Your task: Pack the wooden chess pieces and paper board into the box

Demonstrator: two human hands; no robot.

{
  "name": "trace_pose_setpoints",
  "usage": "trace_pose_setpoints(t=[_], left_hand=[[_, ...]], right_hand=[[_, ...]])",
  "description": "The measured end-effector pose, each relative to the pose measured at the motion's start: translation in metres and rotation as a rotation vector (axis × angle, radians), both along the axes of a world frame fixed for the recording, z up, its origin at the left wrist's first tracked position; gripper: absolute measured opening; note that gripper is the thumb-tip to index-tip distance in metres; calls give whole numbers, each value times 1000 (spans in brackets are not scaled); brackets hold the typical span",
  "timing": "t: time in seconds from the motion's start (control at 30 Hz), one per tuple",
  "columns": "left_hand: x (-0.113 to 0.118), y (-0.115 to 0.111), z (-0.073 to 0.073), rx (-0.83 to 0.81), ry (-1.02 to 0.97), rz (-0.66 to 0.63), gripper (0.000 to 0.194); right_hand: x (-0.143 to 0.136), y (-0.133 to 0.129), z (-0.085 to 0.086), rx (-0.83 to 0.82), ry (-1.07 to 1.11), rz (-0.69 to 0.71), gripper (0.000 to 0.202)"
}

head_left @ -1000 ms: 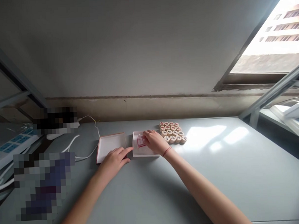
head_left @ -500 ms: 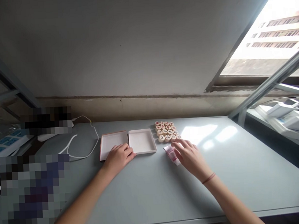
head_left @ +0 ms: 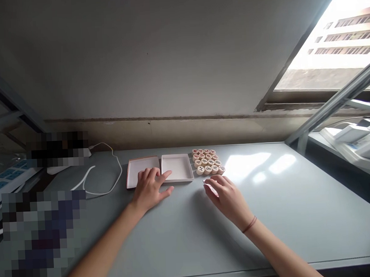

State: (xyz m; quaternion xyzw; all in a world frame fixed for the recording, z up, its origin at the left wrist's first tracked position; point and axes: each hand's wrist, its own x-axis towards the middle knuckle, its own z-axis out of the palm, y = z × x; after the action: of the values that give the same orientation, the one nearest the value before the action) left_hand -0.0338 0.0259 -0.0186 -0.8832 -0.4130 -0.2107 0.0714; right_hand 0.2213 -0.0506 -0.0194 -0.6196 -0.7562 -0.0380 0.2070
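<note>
Two shallow open boxes lie side by side on the grey table: a brown-edged one point(head_left: 134, 171) at left and a white one point(head_left: 181, 167) at right. My left hand point(head_left: 148, 189) is over their near edges, fingers spread, holding nothing. Round wooden pieces point(head_left: 207, 162) with red and black characters stand in rows right of the white box. Just nearer than these, my right hand point(head_left: 226, 194) has its fingers closed on a pinkish packet point(head_left: 212, 188), mostly hidden beneath the hand.
A white cable point(head_left: 115, 184) curls on the left of the table point(head_left: 177, 245). Power strips point(head_left: 9, 177) and a blurred-out patch are at far left. White devices point(head_left: 353, 141) sit on a shelf at right, behind a metal bar point(head_left: 333, 103).
My left hand has opened, its thumb and fingers spreading apart. Both boxes have shifted slightly away from me. My right hand has moved a little left and closed over the packet.
</note>
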Motion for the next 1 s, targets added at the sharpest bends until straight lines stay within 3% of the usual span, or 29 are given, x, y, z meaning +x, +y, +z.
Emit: trace_pose_setpoints(t=[0.1,0.17,0.27,0.37,0.6,0.8,0.9,1.0], left_hand=[[6,-14,-1,4,17,-170,21],[10,-21,-7,-40,39,-258,24],[16,-26,-17,-151,-2,-206,24],[19,-26,-20,-243,-3,-178,21],[20,-22,-8,-438,-72,-191,17],[15,-13,-13,-513,-129,-211,14],[17,-20,6,-481,-217,-258,15],[20,-47,42,-448,-466,-383,18]], right_hand=[[-29,6,5,-99,8,108,28],[-49,13,2,-183,-9,177,24],[-65,24,-8,-247,-14,228,17],[-64,28,-17,-252,42,253,16],[-53,25,-13,-271,153,299,17],[-54,26,-17,-233,169,318,18],[-53,27,-19,-221,187,320,17],[-53,28,-17,-238,188,315,15]])
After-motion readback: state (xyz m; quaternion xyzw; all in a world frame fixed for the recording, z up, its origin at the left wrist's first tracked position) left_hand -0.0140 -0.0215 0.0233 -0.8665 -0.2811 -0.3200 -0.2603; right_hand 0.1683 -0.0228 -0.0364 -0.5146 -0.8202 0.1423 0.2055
